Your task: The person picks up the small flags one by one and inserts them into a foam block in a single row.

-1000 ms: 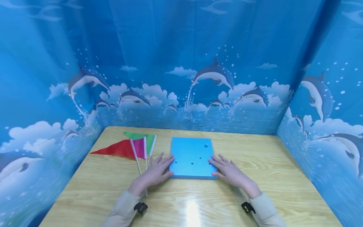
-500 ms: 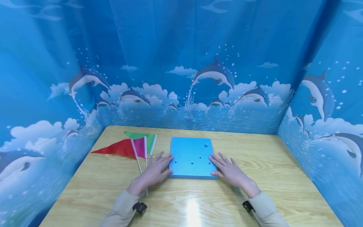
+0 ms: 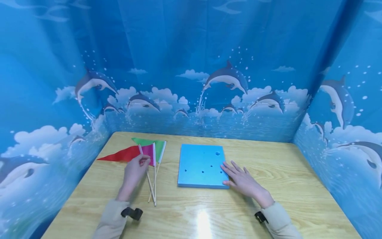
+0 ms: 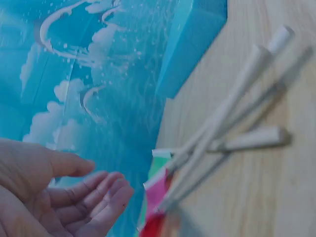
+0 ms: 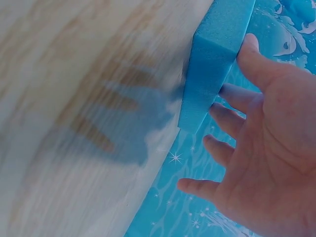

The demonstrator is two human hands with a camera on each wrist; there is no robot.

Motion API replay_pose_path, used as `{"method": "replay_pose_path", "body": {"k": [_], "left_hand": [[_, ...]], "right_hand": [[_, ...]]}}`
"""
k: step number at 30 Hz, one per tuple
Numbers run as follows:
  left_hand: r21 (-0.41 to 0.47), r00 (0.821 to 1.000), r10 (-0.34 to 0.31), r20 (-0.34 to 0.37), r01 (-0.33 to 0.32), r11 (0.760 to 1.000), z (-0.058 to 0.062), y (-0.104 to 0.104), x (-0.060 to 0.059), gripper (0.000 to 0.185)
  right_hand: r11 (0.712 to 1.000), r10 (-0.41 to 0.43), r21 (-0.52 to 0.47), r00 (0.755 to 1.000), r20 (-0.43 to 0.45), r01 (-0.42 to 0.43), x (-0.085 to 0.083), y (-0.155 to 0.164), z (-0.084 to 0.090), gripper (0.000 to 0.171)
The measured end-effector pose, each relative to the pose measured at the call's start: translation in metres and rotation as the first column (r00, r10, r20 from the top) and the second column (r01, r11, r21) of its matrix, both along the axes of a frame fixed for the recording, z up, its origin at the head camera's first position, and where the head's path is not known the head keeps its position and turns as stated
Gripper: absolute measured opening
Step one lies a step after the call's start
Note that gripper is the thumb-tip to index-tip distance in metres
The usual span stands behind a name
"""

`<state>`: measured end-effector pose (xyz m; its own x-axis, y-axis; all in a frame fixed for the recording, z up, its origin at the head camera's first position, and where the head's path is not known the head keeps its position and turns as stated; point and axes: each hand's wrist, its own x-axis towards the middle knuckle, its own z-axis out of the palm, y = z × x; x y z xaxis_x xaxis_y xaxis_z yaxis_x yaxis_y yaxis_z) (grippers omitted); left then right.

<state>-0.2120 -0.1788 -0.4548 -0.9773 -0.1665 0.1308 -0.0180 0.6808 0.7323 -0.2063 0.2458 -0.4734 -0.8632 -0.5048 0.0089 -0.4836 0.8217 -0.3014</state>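
Since the earlier frames, my left hand (image 3: 135,170) has left the near left corner of the foam block (image 3: 201,166) and moved left and forward to the flags (image 3: 140,153); my right hand (image 3: 243,182) has not shifted.

Left side: three small flags, red, pink and green, lie fanned on the wooden table (image 3: 298,186), just left of the block, with their white sticks (image 3: 151,186) converging toward me. In the head view the left hand lies over the red flag's stick where it meets the cloth. In the left wrist view the fingers (image 4: 98,197) are loosely bent and apart from the sticks (image 4: 222,133), so I read this hand as relaxed, gripping nothing.

Procedure note, as I judge it: take one stick only. Pinch it below the cloth between thumb and forefinger, lift it clear of the other two, and keep the cloth from dragging its neighbours.

Centre: the block lies flat, well back from the near table edge, with several small holes and one larger hole (image 3: 217,153) in its top face.

Right side: the right hand rests with straight, spread fingers at the block's near right corner. In the right wrist view the thumb (image 5: 256,64) lies against the block (image 5: 217,54), which steadies it. The forearm lies low over the table, palm down.
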Motion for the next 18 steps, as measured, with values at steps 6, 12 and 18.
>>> {"method": "replay_pose_path", "body": {"k": [6,12,18], "left_hand": [[0.037,0.978,0.023,0.209,-0.032,0.999,-0.011,-0.015,0.002,0.032],[0.026,0.962,0.023,0.271,-0.031,0.999,-0.022,-0.016,-0.001,0.026],[-0.008,0.972,0.041,0.232,-0.040,0.999,-0.025,-0.016,-0.002,0.022]], "right_hand": [[1.000,0.001,-0.012,1.000,0.016,-0.001,0.000,0.000,0.001,0.068],[1.000,0.002,-0.021,0.999,0.036,-0.001,0.001,0.000,0.002,0.068],[1.000,-0.002,-0.028,0.999,0.045,0.003,0.001,0.000,0.003,0.068]]}}
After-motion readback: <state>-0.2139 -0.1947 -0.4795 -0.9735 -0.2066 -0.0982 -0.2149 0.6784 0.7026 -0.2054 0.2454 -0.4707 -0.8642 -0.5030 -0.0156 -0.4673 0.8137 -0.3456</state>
